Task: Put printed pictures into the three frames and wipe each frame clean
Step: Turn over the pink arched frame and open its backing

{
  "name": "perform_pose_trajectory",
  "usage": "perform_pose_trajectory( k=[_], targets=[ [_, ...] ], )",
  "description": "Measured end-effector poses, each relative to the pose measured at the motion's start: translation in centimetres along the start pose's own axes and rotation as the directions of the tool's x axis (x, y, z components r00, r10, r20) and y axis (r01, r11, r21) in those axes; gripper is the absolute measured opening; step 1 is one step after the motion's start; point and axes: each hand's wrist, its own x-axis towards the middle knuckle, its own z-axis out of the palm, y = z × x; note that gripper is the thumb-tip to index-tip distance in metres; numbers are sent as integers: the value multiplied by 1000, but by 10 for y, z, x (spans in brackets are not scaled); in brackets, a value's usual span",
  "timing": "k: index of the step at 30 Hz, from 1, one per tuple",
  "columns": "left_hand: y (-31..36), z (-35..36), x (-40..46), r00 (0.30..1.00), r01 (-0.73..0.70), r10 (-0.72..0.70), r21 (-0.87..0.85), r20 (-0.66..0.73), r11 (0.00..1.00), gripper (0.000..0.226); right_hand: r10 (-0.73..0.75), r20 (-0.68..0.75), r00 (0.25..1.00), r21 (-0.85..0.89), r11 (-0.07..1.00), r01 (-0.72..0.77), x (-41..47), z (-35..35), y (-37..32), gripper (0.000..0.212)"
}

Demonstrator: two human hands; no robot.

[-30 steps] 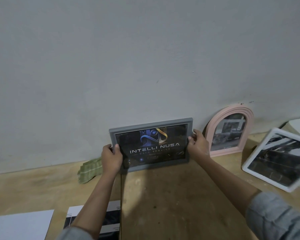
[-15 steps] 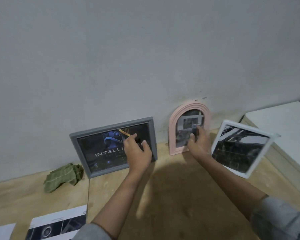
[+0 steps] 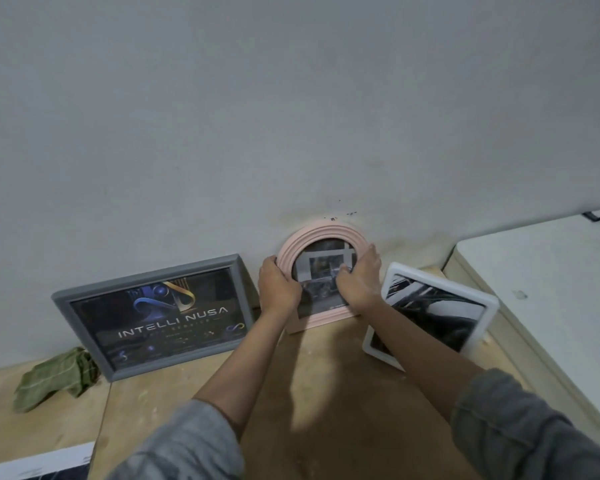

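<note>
While both hands, left hand (image 3: 278,285) and right hand (image 3: 358,284), clasp the pink arched frame (image 3: 321,237), fingers curled round its sides, it props against the wall (image 3: 291,116); likely squaring it up.

The light is dim and even, greyish on the wall (image 3: 291,98). Soft shadows of the arms fall on the table (image 3: 326,393), with a paler patch between them. The wide lens bends the table's edges at the far left and right. Detail is soft, and the near sleeves are blurred.
</note>
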Motion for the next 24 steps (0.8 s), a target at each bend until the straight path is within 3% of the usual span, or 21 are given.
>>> perform_pose_trajectory(
  k=[3, 11, 16, 20, 24],
  targets=[
    [4, 1, 5, 999, 26, -28, 56, 33, 998, 19, 8, -9, 1000, -5, 1000, -8, 10, 3, 3, 82],
    [-7, -34, -2, 991, -127, 127, 9, -30, 992, 6, -73, -4, 997, 37, 997, 73, 3, 0, -5, 79],
    [-16, -93, -7, 994, -113, 113, -128, -7, 985, 13, -212, 65, 975, 79, 975, 207, -34, -15, -16, 39],
    [-29, -134, -19, 995, -79, 88, -187, 37, 979, 15, -334, 104, 937, 220, 926, 305, -80, -26, -25, 15],
    [-42, -156, -41, 996, 89, -85, -289, 25, 953, 14, -509, 35, 860, 225, 842, 490, -131, -23, -26, 7]
  ],
)
